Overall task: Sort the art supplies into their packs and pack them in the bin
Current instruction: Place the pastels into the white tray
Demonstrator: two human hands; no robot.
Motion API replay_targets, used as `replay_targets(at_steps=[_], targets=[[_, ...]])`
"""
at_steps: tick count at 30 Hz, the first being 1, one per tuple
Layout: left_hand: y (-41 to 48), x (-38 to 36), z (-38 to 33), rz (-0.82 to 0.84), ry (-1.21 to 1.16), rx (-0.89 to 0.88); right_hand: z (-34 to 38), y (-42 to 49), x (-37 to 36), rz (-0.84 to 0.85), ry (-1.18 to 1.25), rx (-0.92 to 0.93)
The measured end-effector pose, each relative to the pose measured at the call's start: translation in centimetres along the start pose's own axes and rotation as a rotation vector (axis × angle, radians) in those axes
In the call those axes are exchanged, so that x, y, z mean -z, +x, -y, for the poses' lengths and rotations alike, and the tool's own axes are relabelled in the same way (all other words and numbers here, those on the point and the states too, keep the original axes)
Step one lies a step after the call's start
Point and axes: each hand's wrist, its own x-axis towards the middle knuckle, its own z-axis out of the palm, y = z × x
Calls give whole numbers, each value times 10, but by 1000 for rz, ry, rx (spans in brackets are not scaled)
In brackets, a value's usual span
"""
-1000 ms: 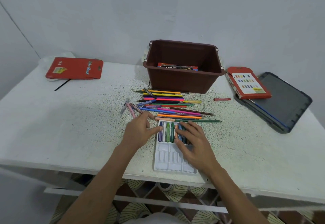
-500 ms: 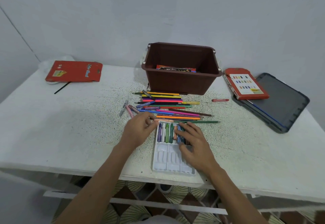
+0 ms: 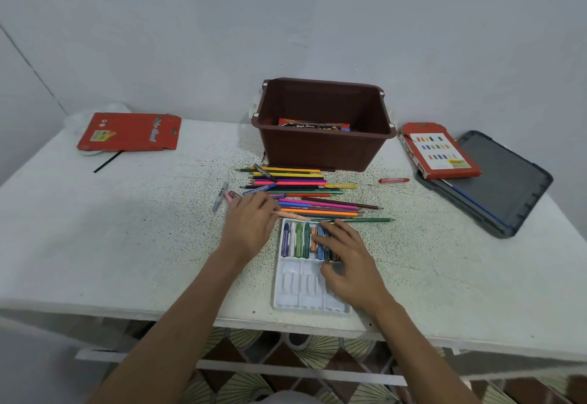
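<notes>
A white plastic crayon tray point(image 3: 298, 292) lies near the table's front edge, with several crayons point(image 3: 300, 240) in its far row. My right hand point(image 3: 349, 260) rests flat on the tray's right side, fingers spread over the blue and dark crayons. My left hand point(image 3: 251, 225) is left of the tray's far corner, its curled fingers pinching the end of a peach pencil point(image 3: 290, 214). Behind it lies a pile of coloured pencils point(image 3: 295, 186). The brown bin point(image 3: 324, 152) stands behind them with one pack point(image 3: 314, 125) inside.
A loose red crayon point(image 3: 394, 180) lies right of the pencils. A red pack point(image 3: 441, 152) rests on a dark grey lid point(image 3: 505, 187) at the right. Another red pack point(image 3: 130, 132) and a black pencil point(image 3: 106, 162) are far left. Two markers point(image 3: 220, 200) lie left of the pile.
My left hand left the tray's edge and moved up to the pencil pile, taking hold of the peach pencil. My right hand stayed on the crayons.
</notes>
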Motion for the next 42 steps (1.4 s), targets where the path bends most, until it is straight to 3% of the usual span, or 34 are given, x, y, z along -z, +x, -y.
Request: replay_targets(at_steps=[5,12,18,25,33,42], targets=[[-3,9,0,-99,-205,158,-3,2,-1,-75,38,-37],[-13,26,-18,7,-713,479,-5,5,1,-120,94,-68],[-22,36,-24,178,-889,459,-3,6,3,-129,110,-94],[-31,44,-26,240,-780,218,-2,5,3,-137,83,-99],[-43,52,-29,369,-736,129,-5,6,0,-153,72,-84],[-48,40,-25,362,-532,87,-5,5,0,-153,76,-85]])
